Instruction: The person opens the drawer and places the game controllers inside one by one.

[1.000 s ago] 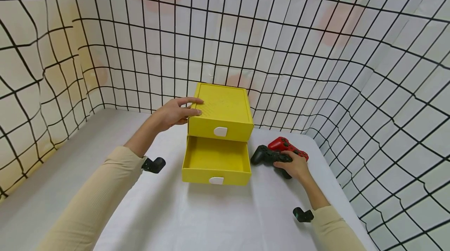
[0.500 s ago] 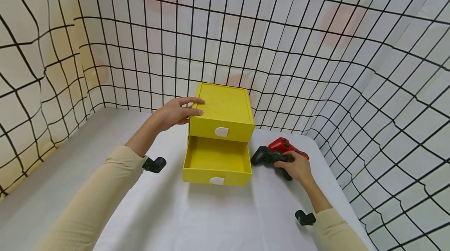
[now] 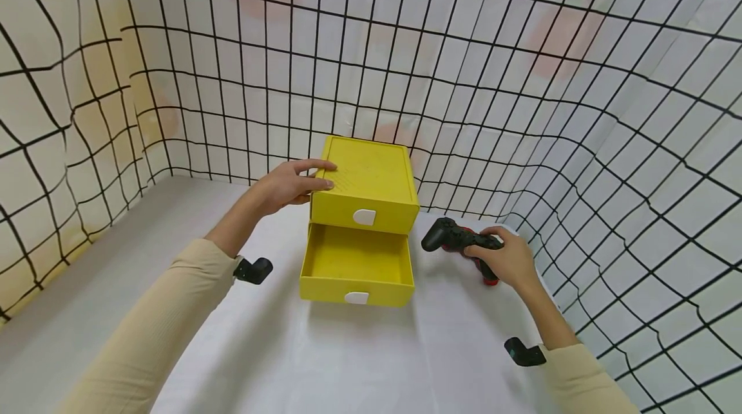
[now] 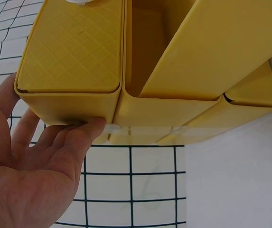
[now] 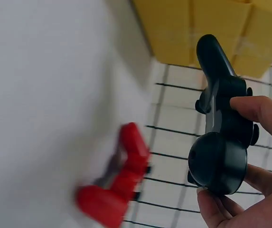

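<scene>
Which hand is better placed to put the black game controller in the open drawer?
Right, most likely: the right hand grips the black game controller, off the table and just right of the open drawer. The left hand is on the opposite side, against the yellow drawer unit.

The black game controller (image 5: 227,124) is held raised and tilted in the right hand (image 3: 513,258), right of centre in the head view, one rounded grip pointing left. The yellow drawer box (image 3: 373,172) stands upright mid-frame, top drawer (image 3: 333,211) closed, middle drawer (image 3: 327,290) pulled out, both with white handles (image 3: 364,217).
</scene>
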Available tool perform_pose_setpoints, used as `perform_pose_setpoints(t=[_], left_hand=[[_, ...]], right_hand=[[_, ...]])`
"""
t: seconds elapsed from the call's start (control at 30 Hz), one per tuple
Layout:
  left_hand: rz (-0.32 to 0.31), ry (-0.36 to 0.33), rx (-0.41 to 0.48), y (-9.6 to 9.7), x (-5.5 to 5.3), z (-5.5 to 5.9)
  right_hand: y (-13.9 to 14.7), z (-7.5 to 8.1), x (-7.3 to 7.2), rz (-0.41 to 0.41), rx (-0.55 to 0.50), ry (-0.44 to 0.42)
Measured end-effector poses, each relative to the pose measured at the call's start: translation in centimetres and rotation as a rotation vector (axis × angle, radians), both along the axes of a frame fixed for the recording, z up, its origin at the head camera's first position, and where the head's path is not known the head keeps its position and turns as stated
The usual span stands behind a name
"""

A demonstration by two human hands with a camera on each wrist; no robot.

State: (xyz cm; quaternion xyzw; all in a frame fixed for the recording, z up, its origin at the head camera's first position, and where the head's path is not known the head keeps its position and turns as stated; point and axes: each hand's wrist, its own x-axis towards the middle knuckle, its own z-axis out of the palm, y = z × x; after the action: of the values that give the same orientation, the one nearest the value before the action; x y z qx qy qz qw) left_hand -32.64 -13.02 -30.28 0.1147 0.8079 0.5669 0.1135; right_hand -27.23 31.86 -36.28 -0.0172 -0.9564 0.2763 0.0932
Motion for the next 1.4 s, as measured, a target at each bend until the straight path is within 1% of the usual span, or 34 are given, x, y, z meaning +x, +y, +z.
perform_pose_setpoints(t=[0.17, 0.33, 0.5, 0.57, 0.63, 0.77, 0.87, 1.03, 1.2, 1.4], left_hand=[[-0.003, -0.007, 0.001, 0.0, 0.0, 0.1], [-0.01, -0.007, 0.0, -0.1, 0.0, 0.0], [-0.016, -0.009, 0.005, -0.1, -0.1, 0.0], [-0.017, -0.011, 0.005, -0.1, -0.1, 0.0], [-0.017, -0.012, 0.004, -0.1, -0.1, 0.0], [-0.017, -0.005, -0.004, -0.1, 0.0, 0.0], [-0.012, 0.002, -0.01, -0.1, 0.0, 0.0], [-0.007, 0.005, -0.014, -0.1, -0.1, 0.0], [-0.008, -0.005, -0.014, -0.1, -0.3, 0.0], [-0.017, -0.001, -0.011, -0.2, -0.4, -0.2]], right_hand=[[-0.7, 2.8, 1.2, 0.055, 0.01, 0.011], [-1.8, 5.2, 2.7, 0.104, 0.042, 0.031], [-3.2, 7.0, 4.2, 0.143, 0.108, 0.034], [-3.9, 7.5, 4.7, 0.158, 0.138, 0.022], [-4.6, 7.9, 5.2, 0.178, 0.143, 0.008], [-6.0, 8.2, 5.9, 0.22, 0.105, -0.022], [-7.1, 8.0, 6.0, 0.248, 0.098, -0.005], [-9.0, 7.5, 5.6, 0.271, 0.134, 0.023], [-10.7, 7.1, 5.3, 0.286, 0.118, 0.022], [-12.4, 6.4, 4.8, 0.303, 0.115, 0.027]])
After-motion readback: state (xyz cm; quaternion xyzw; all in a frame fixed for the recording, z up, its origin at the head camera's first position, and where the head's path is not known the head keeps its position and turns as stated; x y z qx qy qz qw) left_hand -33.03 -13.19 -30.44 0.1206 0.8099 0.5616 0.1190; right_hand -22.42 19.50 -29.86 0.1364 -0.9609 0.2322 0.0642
